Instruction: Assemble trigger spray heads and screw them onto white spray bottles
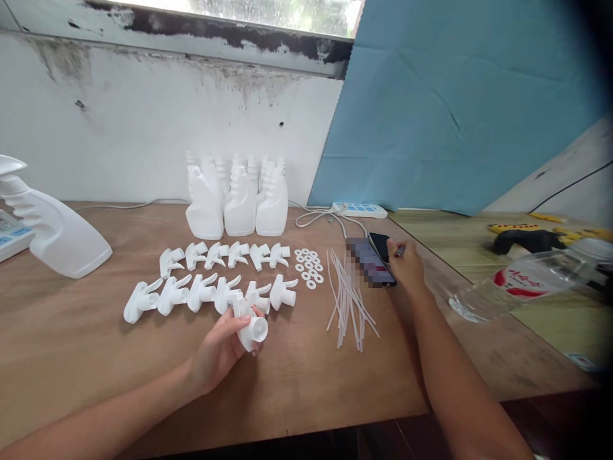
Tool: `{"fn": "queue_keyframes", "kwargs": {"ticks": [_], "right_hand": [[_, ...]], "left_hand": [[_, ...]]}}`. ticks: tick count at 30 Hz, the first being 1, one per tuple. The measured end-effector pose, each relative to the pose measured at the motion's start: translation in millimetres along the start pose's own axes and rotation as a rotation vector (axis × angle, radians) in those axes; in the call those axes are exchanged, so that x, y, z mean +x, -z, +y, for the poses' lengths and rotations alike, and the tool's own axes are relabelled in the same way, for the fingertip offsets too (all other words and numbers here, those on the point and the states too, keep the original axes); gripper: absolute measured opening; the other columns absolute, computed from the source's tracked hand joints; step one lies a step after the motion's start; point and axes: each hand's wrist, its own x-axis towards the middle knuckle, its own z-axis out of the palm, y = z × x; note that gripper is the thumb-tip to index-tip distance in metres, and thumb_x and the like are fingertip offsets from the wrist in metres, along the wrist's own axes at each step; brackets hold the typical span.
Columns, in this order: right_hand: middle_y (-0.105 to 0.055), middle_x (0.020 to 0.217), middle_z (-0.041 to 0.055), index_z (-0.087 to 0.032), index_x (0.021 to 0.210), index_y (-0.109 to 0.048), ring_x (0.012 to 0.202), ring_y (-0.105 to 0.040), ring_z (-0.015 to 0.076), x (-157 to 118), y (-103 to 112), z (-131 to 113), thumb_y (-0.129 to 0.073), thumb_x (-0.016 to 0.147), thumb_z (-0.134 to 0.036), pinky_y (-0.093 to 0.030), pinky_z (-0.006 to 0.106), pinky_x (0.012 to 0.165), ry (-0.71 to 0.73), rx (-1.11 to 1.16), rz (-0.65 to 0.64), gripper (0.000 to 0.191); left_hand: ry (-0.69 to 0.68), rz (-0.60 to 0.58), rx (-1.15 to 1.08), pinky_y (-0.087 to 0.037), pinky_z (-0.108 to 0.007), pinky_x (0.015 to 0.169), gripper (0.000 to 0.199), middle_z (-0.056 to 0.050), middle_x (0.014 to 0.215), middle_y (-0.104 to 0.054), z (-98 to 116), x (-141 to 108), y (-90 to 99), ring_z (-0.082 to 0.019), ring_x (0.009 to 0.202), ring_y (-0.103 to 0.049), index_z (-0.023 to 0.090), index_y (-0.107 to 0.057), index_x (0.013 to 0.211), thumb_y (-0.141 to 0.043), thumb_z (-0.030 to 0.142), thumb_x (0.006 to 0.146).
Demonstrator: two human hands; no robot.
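Note:
A white trigger spray head [253,329] is held in my left hand [223,348], its round collar facing right. My right hand [408,265] is at the right edge of a dark phone [380,245], its fingers closed around something small and dark that I cannot make out. Two rows of white spray heads [201,292] lie on the table beyond my left hand. Several white ring washers [311,260] are grouped to their right. Thin white tubes [345,300] lie in a loose bunch between the washers and my right hand.
White bottles without heads [239,207] stand by the wall. At the left a larger white spray bottle [67,233] leans. A second phone [371,262], partly pixelated, lies beside the dark one. A power strip [359,210] with cables is behind. A clear plastic bottle [522,281] lies right.

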Motion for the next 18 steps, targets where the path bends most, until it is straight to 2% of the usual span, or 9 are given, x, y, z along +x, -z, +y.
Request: {"fn": "queue_keyframes", "kwargs": {"ticks": [3,6,8,9,11,14,16,18], "right_hand": [[-0.061,0.074,0.0126,-0.017,0.090,-0.050,0.069,-0.059,0.0274,-6.6,1.1,-16.3,-0.029,0.089,-0.064,-0.045,0.041,0.065,0.091,0.049,0.006,0.052],[-0.066,0.082,0.0129,-0.018,0.097,-0.052,0.075,-0.063,0.0260,-21.6,-0.3,-48.8,-0.033,0.093,-0.056,-0.049,0.041,0.072,0.285,0.142,-0.033,0.044],[-0.068,0.093,0.0113,-0.021,0.099,-0.054,0.092,-0.065,0.0259,-35.5,-0.8,-75.1,-0.040,0.094,-0.050,-0.048,0.045,0.089,0.456,0.205,-0.084,0.032],[-0.069,0.100,0.0099,-0.023,0.100,-0.054,0.099,-0.065,0.0250,-43.0,-0.3,-87.9,-0.042,0.095,-0.045,-0.042,0.047,0.099,0.539,0.230,-0.113,0.026],[-0.070,0.105,0.0059,-0.025,0.101,-0.055,0.103,-0.065,0.0222,-57.5,2.4,-110.0,-0.047,0.095,-0.037,-0.034,0.049,0.109,0.697,0.269,-0.179,0.016],[-0.071,0.102,0.0045,-0.023,0.101,-0.056,0.098,-0.067,0.0203,-74.2,8.0,-130.7,-0.050,0.094,-0.026,-0.035,0.052,0.108,0.926,0.311,-0.259,0.010],[-0.071,0.097,0.0047,-0.022,0.101,-0.056,0.093,-0.068,0.0195,-80.4,9.5,-135.9,-0.050,0.094,-0.022,-0.038,0.052,0.105,1.013,0.321,-0.268,0.010],[-0.071,0.094,0.0051,-0.020,0.101,-0.056,0.090,-0.068,0.0188,-83.4,7.9,-136.4,-0.049,0.095,-0.019,-0.040,0.050,0.102,1.037,0.339,-0.261,0.009]], "left_hand": [[-0.026,-0.021,0.070,-0.041,-0.027,0.061,0.020,-0.006,0.093,-0.055,0.4,-1.3,0.3,-0.013,0.068,-0.048,0.017,-0.059,0.094,-0.063,0.032,0.083],[-0.082,-0.013,0.173,-0.041,-0.025,0.063,0.022,-0.005,0.092,-0.056,7.4,0.0,3.6,-0.014,0.072,-0.048,0.018,-0.058,0.095,-0.067,0.033,0.081],[-0.169,0.033,0.235,-0.041,-0.026,0.064,0.026,-0.006,0.091,-0.058,19.3,2.5,9.2,-0.015,0.072,-0.050,0.018,-0.058,0.097,-0.068,0.034,0.080],[-0.229,0.072,0.264,-0.041,-0.027,0.064,0.029,-0.006,0.090,-0.059,27.9,3.6,13.4,-0.016,0.071,-0.050,0.018,-0.058,0.099,-0.069,0.035,0.079],[-0.363,0.180,0.326,-0.040,-0.026,0.061,0.037,-0.006,0.089,-0.062,49.7,4.1,24.8,-0.016,0.067,-0.050,0.019,-0.057,0.103,-0.072,0.038,0.075],[-0.541,0.424,0.492,-0.040,-0.024,0.063,0.046,-0.002,0.086,-0.063,87.5,-2.2,47.7,-0.014,0.068,-0.051,0.020,-0.058,0.107,-0.076,0.041,0.071],[-0.566,0.650,0.681,-0.041,-0.023,0.068,0.051,0.000,0.087,-0.063,110.5,-9.0,64.8,-0.014,0.074,-0.053,0.020,-0.057,0.116,-0.074,0.043,0.073],[-0.536,0.826,0.867,-0.041,-0.022,0.068,0.055,0.002,0.084,-0.061,128.0,-14.0,81.7,-0.012,0.073,-0.051,0.020,-0.055,0.123,-0.070,0.046,0.076]]}}
